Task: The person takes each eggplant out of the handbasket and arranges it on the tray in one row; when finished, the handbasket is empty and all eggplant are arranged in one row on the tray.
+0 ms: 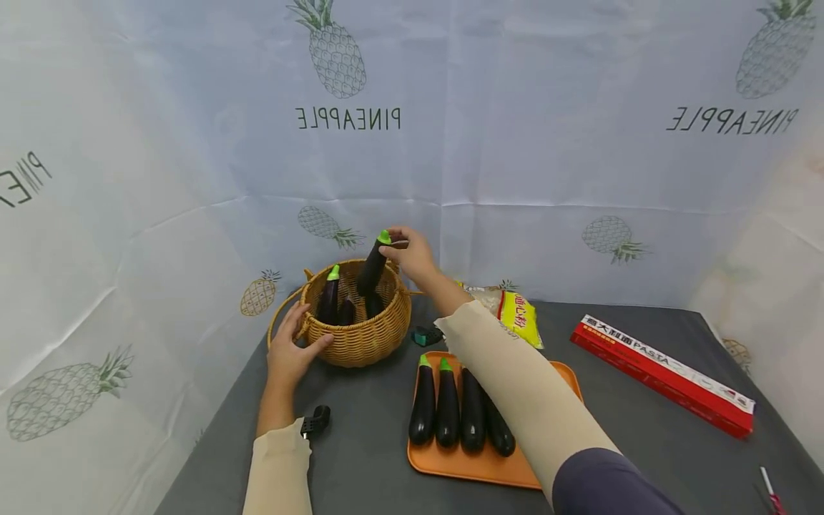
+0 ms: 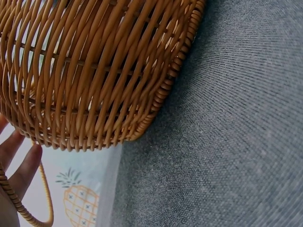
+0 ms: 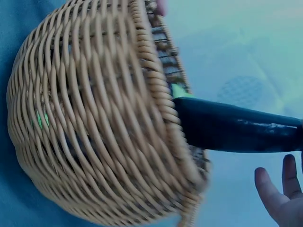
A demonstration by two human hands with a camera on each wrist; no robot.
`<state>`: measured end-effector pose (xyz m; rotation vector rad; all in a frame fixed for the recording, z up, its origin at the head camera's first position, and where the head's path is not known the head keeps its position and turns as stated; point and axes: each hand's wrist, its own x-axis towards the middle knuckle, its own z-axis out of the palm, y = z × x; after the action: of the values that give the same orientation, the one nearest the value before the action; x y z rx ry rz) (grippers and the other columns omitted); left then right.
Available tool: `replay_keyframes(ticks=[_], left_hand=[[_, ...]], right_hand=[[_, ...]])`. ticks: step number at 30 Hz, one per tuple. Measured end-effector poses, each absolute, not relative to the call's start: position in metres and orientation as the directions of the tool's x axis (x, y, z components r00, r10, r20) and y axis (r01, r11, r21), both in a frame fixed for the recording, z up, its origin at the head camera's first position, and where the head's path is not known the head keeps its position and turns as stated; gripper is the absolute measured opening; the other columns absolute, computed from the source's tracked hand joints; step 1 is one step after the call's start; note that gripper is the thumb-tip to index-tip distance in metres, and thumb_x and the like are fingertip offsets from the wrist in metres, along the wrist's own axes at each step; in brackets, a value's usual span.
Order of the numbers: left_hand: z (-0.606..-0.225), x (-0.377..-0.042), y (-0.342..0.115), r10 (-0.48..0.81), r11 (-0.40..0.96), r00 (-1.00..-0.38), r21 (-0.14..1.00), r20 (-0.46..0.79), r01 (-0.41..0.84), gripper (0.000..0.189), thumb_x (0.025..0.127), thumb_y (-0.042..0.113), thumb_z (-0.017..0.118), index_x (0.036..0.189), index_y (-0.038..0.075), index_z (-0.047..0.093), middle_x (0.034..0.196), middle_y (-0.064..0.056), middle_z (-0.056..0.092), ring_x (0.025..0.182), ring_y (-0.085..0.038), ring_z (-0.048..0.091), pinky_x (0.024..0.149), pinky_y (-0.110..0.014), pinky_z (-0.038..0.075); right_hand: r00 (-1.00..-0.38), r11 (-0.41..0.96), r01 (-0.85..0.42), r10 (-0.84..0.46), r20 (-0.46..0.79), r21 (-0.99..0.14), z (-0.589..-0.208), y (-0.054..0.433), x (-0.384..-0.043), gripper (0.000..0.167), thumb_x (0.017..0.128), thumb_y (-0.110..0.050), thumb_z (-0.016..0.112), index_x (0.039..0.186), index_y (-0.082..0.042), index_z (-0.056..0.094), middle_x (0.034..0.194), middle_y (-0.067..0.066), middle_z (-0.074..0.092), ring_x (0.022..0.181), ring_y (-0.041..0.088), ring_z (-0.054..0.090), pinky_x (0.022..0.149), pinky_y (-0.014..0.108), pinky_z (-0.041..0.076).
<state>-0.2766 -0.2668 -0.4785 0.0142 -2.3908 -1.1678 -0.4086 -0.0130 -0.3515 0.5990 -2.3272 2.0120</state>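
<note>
My right hand (image 1: 415,259) pinches a dark eggplant (image 1: 371,270) near its green cap. That eggplant slants down over the rim of the wicker basket (image 1: 360,342); in the right wrist view the eggplant (image 3: 236,125) has its lower end inside the rim. Another eggplant (image 1: 329,297) stands in the basket, cap upward, beside further dark ones partly hidden by the wall. My left hand (image 1: 290,350) holds the basket's near left side, thumb on the front wall. In the left wrist view, fingers (image 2: 28,165) touch the weave near the loop handle (image 2: 46,194).
Several eggplants (image 1: 447,408) lie side by side on an orange tray (image 1: 473,468), partly under my right forearm. Behind is a yellow-and-clear food bag (image 1: 520,318). A long red pasta box (image 1: 663,375) lies to the right, a pen-like object (image 1: 771,490) near the front right.
</note>
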Motion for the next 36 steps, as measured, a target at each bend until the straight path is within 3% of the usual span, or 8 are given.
replay_keyframes(ticks=[6,16,20,27,36], left_hand=[[-0.479,-0.278,-0.265,-0.207,0.646,-0.890,0.740,0.407,0.188,0.080,0.079,0.046,0.079,0.148,0.026,0.044,0.157,0.004,0.028,0.131,-0.031,0.045,0.101,-0.055,0.039],[-0.477,-0.277,-0.267,-0.204,0.654,-0.890,0.733,0.409,0.187,0.080,0.080,0.046,0.079,0.148,0.024,0.043,0.157,0.001,0.028,0.131,-0.034,0.043,0.099,-0.059,0.039],[-0.479,-0.275,-0.265,-0.198,0.654,-0.891,0.732,0.409,0.191,0.081,0.080,0.046,0.079,0.148,0.022,0.043,0.157,-0.002,0.029,0.131,-0.034,0.043,0.099,-0.057,0.040],[-0.480,-0.273,-0.262,-0.217,0.642,-0.891,0.746,0.399,0.177,0.081,0.079,0.047,0.079,0.148,0.026,0.043,0.157,-0.001,0.029,0.131,-0.034,0.043,0.100,-0.059,0.038],[-0.480,-0.275,-0.265,-0.230,0.660,-0.887,0.734,0.400,0.160,0.081,0.078,0.050,0.079,0.148,0.028,0.043,0.157,0.005,0.028,0.129,-0.035,0.045,0.099,-0.065,0.034]], right_hand=[[-0.897,0.004,-0.339,-0.302,0.322,-0.941,-0.336,0.023,-0.394,0.042,0.092,-0.010,0.069,0.132,-0.007,0.055,0.123,0.010,0.054,0.109,0.024,0.059,0.089,0.042,0.053],[-0.865,0.070,-0.424,-0.326,0.381,-0.903,-0.341,0.097,-0.354,0.044,0.093,-0.014,0.067,0.133,-0.002,0.052,0.122,0.014,0.052,0.111,0.026,0.057,0.088,0.042,0.053],[-0.876,0.107,-0.403,-0.332,0.349,-0.909,-0.354,0.133,-0.336,0.043,0.093,-0.016,0.067,0.131,-0.001,0.052,0.120,0.015,0.052,0.110,0.027,0.057,0.089,0.047,0.052],[-0.912,0.196,-0.347,-0.299,0.281,-0.917,-0.387,0.192,-0.307,0.046,0.095,-0.019,0.066,0.134,0.000,0.050,0.121,0.018,0.053,0.105,0.029,0.060,0.082,0.037,0.056],[-0.962,0.237,-0.204,-0.228,0.150,-0.950,-0.440,0.235,-0.282,0.053,0.096,-0.023,0.064,0.140,-0.001,0.044,0.125,0.021,0.048,0.108,0.032,0.056,0.083,0.050,0.054]])
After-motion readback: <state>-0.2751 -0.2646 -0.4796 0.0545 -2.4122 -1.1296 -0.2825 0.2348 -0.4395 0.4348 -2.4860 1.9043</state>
